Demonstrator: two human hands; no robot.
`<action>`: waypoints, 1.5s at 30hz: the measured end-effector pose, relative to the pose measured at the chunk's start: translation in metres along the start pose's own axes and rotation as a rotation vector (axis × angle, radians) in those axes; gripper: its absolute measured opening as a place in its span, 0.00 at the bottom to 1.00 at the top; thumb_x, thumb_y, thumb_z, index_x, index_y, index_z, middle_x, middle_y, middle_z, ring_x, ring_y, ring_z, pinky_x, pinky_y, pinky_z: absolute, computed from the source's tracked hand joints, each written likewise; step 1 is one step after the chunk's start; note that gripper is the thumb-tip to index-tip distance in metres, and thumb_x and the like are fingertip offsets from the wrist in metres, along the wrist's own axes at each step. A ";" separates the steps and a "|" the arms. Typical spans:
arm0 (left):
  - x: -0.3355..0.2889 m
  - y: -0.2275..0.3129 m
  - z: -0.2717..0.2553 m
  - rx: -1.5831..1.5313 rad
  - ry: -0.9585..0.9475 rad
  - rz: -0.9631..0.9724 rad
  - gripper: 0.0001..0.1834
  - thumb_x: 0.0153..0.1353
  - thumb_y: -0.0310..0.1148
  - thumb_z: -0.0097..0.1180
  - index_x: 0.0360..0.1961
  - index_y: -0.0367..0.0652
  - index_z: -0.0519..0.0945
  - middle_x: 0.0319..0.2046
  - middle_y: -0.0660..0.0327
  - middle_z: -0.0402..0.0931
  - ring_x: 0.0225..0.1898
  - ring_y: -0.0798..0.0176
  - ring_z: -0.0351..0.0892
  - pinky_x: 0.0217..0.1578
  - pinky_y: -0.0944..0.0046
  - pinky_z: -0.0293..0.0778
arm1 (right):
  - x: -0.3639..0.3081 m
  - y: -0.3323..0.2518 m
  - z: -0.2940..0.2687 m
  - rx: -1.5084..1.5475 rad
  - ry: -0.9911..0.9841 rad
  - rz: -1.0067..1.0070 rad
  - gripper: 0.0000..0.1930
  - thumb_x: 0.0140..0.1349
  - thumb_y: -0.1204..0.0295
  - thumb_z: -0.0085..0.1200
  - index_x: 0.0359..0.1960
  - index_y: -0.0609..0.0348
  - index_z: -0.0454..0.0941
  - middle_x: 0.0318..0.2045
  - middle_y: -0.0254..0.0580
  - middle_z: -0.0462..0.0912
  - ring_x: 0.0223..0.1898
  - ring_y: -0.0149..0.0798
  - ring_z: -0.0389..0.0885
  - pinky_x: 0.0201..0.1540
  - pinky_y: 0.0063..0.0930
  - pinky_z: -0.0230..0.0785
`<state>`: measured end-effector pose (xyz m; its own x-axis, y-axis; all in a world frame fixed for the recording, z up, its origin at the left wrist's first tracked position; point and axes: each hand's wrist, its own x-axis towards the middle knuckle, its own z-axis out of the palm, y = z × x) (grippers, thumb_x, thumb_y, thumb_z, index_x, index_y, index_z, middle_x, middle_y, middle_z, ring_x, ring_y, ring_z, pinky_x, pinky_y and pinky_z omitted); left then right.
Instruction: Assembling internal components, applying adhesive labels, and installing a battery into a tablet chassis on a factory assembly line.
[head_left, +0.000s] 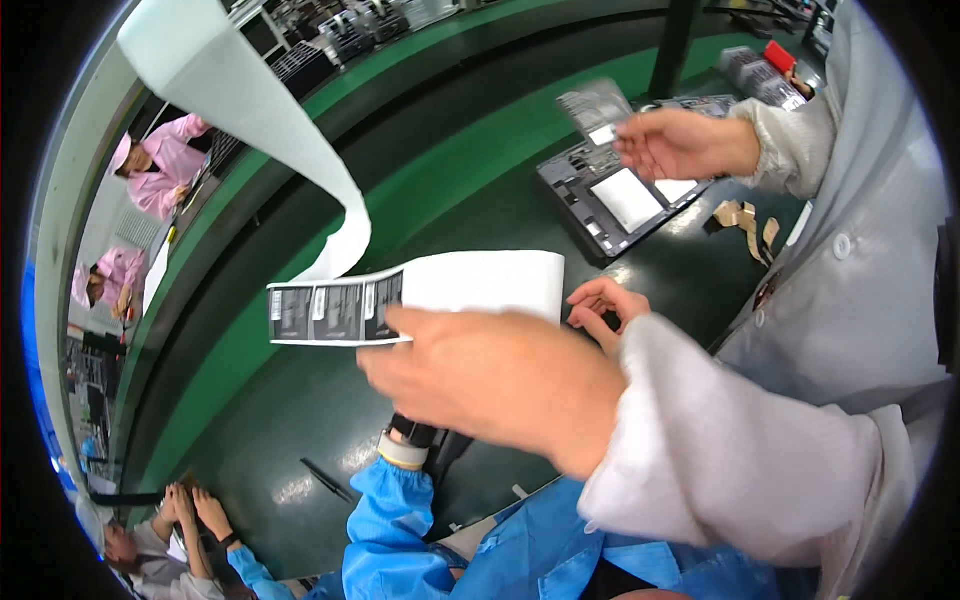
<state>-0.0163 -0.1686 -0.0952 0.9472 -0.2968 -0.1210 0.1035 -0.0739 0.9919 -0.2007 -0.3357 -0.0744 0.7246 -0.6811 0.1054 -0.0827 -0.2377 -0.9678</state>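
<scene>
My left hand is hidden behind a co-worker's large blurred hand (490, 375); only its wrist shows, with a black watch (412, 431) and a pale band above my blue sleeve (395, 510). My right hand (607, 303) shows past the co-worker's white sleeve, its fingers curled; whether they hold something is hidden. A strip of black printed labels (335, 312) on white backing lies between, and the co-worker's fingers reach over its right end. White backing paper (490, 275) continues to the right. The co-worker's other hand (685, 145) holds a clear plastic bag (597, 105) with a white label.
An opened dark laptop base (615, 215) with white panels lies beyond my right hand. Tan tape pieces (742, 218) are at right, and a black pen (326, 480) lies lower left. Another person's hands (190, 508) are at far left. Long white paper (260, 100) hangs from above.
</scene>
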 end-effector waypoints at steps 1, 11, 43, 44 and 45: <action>0.014 -0.031 -0.017 -0.178 -0.063 0.001 0.22 0.65 0.40 0.54 0.52 0.33 0.75 0.37 0.53 0.83 0.60 0.56 0.67 0.50 0.55 0.74 | -0.008 -0.030 0.001 0.183 0.018 0.148 0.06 0.64 0.71 0.55 0.36 0.61 0.76 0.32 0.39 0.83 0.35 0.31 0.83 0.35 0.23 0.75; 0.010 0.011 0.011 -0.424 -0.414 -0.177 0.23 0.71 0.48 0.36 0.21 0.46 0.61 0.11 0.61 0.59 0.15 0.59 0.67 0.13 0.65 0.61 | -0.005 0.005 -0.025 0.067 0.047 -0.030 0.05 0.66 0.78 0.51 0.42 0.65 0.76 0.26 0.39 0.82 0.30 0.27 0.80 0.37 0.19 0.72; 0.010 0.016 0.011 -0.357 -0.355 -0.153 0.26 0.73 0.47 0.32 0.18 0.45 0.62 0.08 0.58 0.60 0.10 0.59 0.64 0.10 0.65 0.62 | 0.103 -0.025 -0.052 -2.236 -0.930 -1.180 0.17 0.55 0.67 0.67 0.42 0.62 0.77 0.37 0.41 0.77 0.37 0.37 0.79 0.39 0.27 0.73; 0.010 0.017 0.011 -0.352 -0.354 -0.156 0.26 0.73 0.47 0.32 0.18 0.45 0.62 0.08 0.58 0.60 0.10 0.59 0.64 0.10 0.65 0.62 | 0.103 -0.024 -0.051 -2.246 -0.916 -1.178 0.17 0.55 0.67 0.67 0.41 0.62 0.77 0.36 0.41 0.78 0.36 0.38 0.80 0.38 0.27 0.73; 0.010 0.017 0.011 -0.347 -0.347 -0.155 0.26 0.73 0.47 0.32 0.18 0.45 0.62 0.08 0.58 0.60 0.10 0.59 0.64 0.09 0.66 0.62 | 0.104 -0.022 -0.050 -2.258 -0.903 -1.175 0.17 0.55 0.67 0.67 0.41 0.62 0.76 0.36 0.41 0.78 0.34 0.38 0.80 0.37 0.28 0.73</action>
<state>-0.0087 -0.1837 -0.0799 0.7626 -0.6099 -0.2154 0.3854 0.1611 0.9086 -0.1579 -0.4354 -0.0308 0.8520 0.2056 -0.4814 0.5228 -0.3795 0.7633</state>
